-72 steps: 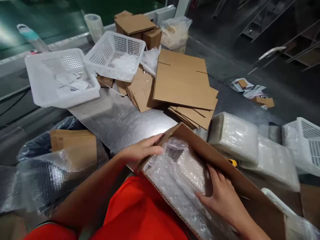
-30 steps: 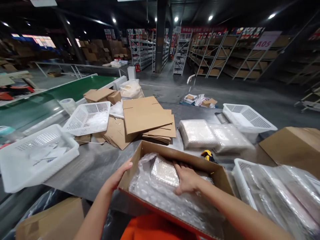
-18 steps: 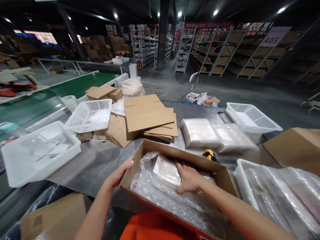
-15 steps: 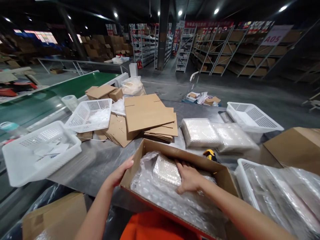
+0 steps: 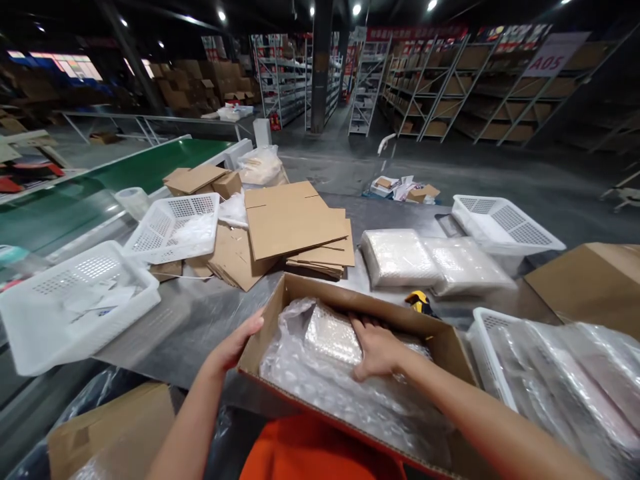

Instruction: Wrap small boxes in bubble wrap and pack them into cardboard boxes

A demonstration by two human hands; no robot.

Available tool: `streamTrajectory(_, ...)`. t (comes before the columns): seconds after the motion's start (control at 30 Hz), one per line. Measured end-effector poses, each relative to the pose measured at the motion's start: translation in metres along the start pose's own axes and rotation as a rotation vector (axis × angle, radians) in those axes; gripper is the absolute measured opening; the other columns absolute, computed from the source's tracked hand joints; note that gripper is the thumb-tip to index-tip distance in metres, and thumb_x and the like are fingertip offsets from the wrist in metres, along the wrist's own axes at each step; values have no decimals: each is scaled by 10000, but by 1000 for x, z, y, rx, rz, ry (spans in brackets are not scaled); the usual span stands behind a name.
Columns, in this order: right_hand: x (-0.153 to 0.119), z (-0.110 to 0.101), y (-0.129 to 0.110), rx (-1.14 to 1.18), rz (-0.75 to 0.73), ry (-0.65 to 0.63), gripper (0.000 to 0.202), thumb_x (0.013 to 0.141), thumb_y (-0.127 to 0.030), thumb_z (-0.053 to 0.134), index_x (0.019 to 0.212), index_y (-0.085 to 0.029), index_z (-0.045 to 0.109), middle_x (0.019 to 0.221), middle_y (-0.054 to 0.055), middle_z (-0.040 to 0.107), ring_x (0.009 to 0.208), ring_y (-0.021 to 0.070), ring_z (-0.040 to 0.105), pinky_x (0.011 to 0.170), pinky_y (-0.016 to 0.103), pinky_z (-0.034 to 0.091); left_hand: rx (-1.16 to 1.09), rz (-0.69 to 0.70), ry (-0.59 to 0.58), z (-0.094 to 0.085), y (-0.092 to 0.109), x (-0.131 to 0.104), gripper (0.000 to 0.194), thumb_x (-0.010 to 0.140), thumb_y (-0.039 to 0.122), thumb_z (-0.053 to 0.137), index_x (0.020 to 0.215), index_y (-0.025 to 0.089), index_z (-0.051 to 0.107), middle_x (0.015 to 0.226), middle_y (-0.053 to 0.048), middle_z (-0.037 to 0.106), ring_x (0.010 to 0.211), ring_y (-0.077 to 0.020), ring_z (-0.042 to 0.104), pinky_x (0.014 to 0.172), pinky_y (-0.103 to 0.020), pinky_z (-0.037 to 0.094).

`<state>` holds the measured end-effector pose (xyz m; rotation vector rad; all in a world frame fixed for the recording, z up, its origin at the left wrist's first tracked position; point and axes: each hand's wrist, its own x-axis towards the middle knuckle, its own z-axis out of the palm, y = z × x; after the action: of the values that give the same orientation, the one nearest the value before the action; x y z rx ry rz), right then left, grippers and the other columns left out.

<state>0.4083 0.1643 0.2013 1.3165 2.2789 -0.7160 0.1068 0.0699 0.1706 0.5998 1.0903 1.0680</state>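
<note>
Metal table (image 5: pixel 175 323), running far and right. Brown carton (image 5: pixel 400 316), top open, at the near edge, askew. Flattened cardboard (image 5: pixel 295 223) stacked just beyond it. White basket (image 5: pixel 30 333) at left, papers inside. Bubble wrap (image 5: pixel 320 393) heaped along carton's near side. Two wrapped packs (image 5: pixel 400 260) side by side, far right of carton. Wrapped block (image 5: pixel 330 333) inside carton, toward far wall. Right hand (image 5: pixel 377 347) on the block's right part, fingers spread, thumb apart; fingertips partly hidden, cannot tell if gripping. Left hand (image 5: pixel 240 339) against carton's left end; grip unclear. Yellow-and-black tool (image 5: pixel 419 302) just beyond carton's far wall.
</note>
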Motion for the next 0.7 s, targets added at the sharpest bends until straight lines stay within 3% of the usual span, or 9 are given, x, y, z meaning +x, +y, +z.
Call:
streamTrajectory(0.23, -3, 0, -2, -74, 1, 16, 1299, 516, -447, 829, 1550, -19, 169, 1499, 317, 374, 1347, 444, 421, 1094, 486, 369, 47, 10, 9, 0, -2, -2, 792, 660, 600, 788, 1331, 220, 610, 1372, -81, 618, 1334, -330, 501, 1160, -432, 362)
streamTrajectory(0.3, -9, 3, -9, -195, -5, 72, 1246, 539, -486, 829, 1528, -3, 246, 1425, 326, 462, 1270, 447, 497, 1049, 508, 408, 76, 14, 15, 0, -2, -2, 768, 666, 617, 771, 1306, 216, 628, 1345, -89, 637, 1315, -332, 518, 1139, -433, 388)
streamTrajectory(0.37, -18, 6, -21, -420, -116, 244, 975, 645, -452, 803, 1437, -12, 441, 1326, 314, 558, 1205, 440, 540, 1034, 556, 403, 142, 36, 1, -1, 2, 0, 735, 690, 652, 726, 1272, 209, 649, 1314, -97, 655, 1285, -334, 542, 1110, -438, 419)
streamTrajectory(0.43, -29, 7, -39, -647, -383, 500, 545, 803, -349, 702, 1263, -70, 620, 1235, 256, 637, 1168, 400, 563, 1035, 583, 387, 299, 87, 9, 0, 12, 2, 687, 729, 662, 676, 1236, 199, 666, 1305, -110, 656, 1247, -333, 568, 1081, -451, 443)
streamTrajectory(0.5, -41, 5, -59, -773, -663, 684, 311, 900, -277, 578, 1144, -113, 678, 1189, 197, 671, 1128, 341, 584, 1029, 561, 393, 520, 209, 144, 6, 29, -2, 650, 750, 639, 656, 1212, 182, 666, 1304, -131, 646, 1201, -335, 591, 1043, -475, 467)
streamTrajectory(0.6, -56, -5, -84, -832, -846, 780, 315, 935, -303, 513, 1078, -96, 702, 1101, 187, 695, 1010, 310, 619, 982, 536, 421, 822, 555, 410, 33, 64, -24, 510, 834, 544, 600, 1186, 179, 656, 1270, -135, 645, 1178, -304, 595, 1015, -467, 483)
streamTrajectory(0.63, -59, -9, -89, -851, -862, 795, 327, 933, -309, 513, 1071, -87, 709, 1082, 190, 700, 988, 315, 622, 975, 541, 424, 912, 678, 399, 46, 75, -34, 425, 876, 486, 574, 1170, 191, 660, 1260, -121, 646, 1189, -281, 587, 1030, -444, 474)
streamTrajectory(0.7, -60, -13, -94, -878, -872, 817, 335, 921, -311, 530, 1072, -80, 720, 1055, 187, 711, 971, 331, 623, 973, 558, 425, 1054, 832, 210, 76, 90, -53, 290, 924, 370, 554, 1141, 220, 673, 1231, -91, 655, 1186, -233, 586, 1047, -384, 462)
